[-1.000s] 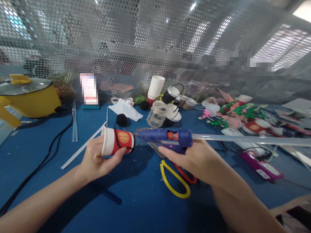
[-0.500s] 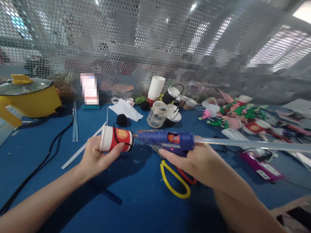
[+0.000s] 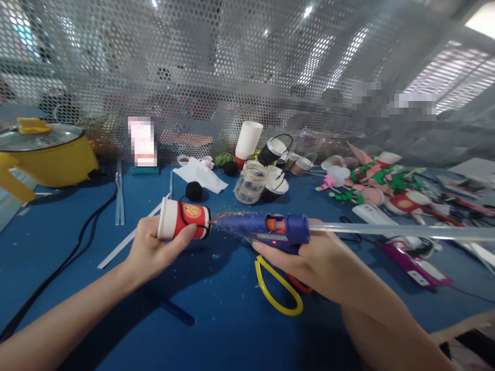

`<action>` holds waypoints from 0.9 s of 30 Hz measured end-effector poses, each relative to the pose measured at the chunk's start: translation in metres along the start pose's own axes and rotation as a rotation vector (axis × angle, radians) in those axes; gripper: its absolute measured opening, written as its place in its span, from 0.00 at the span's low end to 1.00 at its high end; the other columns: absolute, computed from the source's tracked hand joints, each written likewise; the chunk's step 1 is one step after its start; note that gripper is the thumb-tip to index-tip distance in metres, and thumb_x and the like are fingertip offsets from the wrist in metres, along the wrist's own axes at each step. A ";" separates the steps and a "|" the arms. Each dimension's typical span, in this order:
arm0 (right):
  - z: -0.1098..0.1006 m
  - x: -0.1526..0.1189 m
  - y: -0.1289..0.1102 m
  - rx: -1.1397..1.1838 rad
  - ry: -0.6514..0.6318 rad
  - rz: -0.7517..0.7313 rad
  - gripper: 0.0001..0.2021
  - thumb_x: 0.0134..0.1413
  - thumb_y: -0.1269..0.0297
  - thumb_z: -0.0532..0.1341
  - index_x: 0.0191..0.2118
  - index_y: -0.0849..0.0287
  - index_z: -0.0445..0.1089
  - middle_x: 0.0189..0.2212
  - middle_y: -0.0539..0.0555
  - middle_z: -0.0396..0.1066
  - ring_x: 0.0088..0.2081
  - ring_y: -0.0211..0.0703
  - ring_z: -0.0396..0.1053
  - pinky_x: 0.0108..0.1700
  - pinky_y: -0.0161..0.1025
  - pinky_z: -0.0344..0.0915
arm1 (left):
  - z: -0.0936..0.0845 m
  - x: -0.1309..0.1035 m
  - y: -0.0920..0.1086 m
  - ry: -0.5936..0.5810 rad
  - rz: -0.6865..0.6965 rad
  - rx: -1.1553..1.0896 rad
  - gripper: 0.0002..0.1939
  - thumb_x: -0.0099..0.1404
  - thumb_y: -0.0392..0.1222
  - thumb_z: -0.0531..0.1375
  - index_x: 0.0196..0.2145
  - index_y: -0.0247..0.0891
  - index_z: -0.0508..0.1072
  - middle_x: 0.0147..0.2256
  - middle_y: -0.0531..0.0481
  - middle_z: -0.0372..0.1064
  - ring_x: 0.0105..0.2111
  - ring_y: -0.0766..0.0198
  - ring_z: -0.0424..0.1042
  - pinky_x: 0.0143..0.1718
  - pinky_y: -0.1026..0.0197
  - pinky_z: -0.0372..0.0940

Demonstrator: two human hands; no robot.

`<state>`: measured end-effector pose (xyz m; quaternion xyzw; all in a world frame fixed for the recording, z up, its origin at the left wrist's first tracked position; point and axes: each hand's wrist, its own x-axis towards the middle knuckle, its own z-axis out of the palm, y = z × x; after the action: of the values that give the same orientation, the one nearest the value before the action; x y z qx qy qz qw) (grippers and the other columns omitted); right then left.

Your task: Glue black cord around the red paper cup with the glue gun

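Note:
My left hand (image 3: 157, 247) is closed around a red and white paper cup (image 3: 168, 219), which lies on its side in the air with its base to the right. Black yarn (image 3: 186, 214) loops over the cup and around its base edge, and a ball of black yarn (image 3: 194, 191) sits just behind it. In my right hand (image 3: 320, 263) is a blue hot glue gun (image 3: 240, 226), its red light on. A long clear glue stick (image 3: 386, 230) juts from its back. The nozzle tip is at the cup's base edge; whether it touches, I cannot tell.
Scissors with yellow and red handles (image 3: 280, 288) lie below the glue gun. Behind stand a clear jar (image 3: 251, 183) and stacked paper cups (image 3: 249, 138). A yellow pot (image 3: 58, 159) is at left, a purple power strip (image 3: 413, 263) at right, near paper flowers (image 3: 371, 175).
The glue gun's nozzle has moved slightly down along the cup's base edge. The cup has shifted a little left and up in my left hand.

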<state>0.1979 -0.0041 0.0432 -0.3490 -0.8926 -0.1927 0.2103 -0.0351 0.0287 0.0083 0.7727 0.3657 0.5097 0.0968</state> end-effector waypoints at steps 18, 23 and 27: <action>0.005 0.013 0.007 0.476 -0.083 0.376 0.09 0.50 0.64 0.54 0.30 0.60 0.70 0.21 0.52 0.71 0.22 0.40 0.67 0.25 0.35 0.64 | 0.002 -0.007 -0.006 -0.063 0.271 0.074 0.07 0.51 0.32 0.60 0.19 0.39 0.67 0.15 0.56 0.66 0.15 0.69 0.63 0.16 0.66 0.56; 0.008 0.020 0.015 0.839 -0.151 0.657 0.08 0.47 0.62 0.57 0.24 0.61 0.64 0.12 0.45 0.61 0.14 0.32 0.59 0.18 0.31 0.60 | 0.001 -0.005 -0.005 -0.034 0.164 0.042 0.10 0.52 0.32 0.59 0.16 0.38 0.66 0.13 0.57 0.63 0.13 0.72 0.59 0.14 0.68 0.53; 0.029 0.029 0.041 1.092 0.135 0.898 0.08 0.40 0.64 0.62 0.26 0.62 0.63 0.16 0.46 0.63 0.16 0.30 0.59 0.18 0.30 0.59 | 0.001 -0.003 -0.003 -0.031 0.116 0.001 0.13 0.52 0.31 0.59 0.13 0.37 0.63 0.11 0.59 0.58 0.12 0.74 0.56 0.12 0.69 0.50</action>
<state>0.2007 0.0533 0.0420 -0.5154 -0.6166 0.3663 0.4690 -0.0367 0.0290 0.0043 0.8005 0.3190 0.5022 0.0726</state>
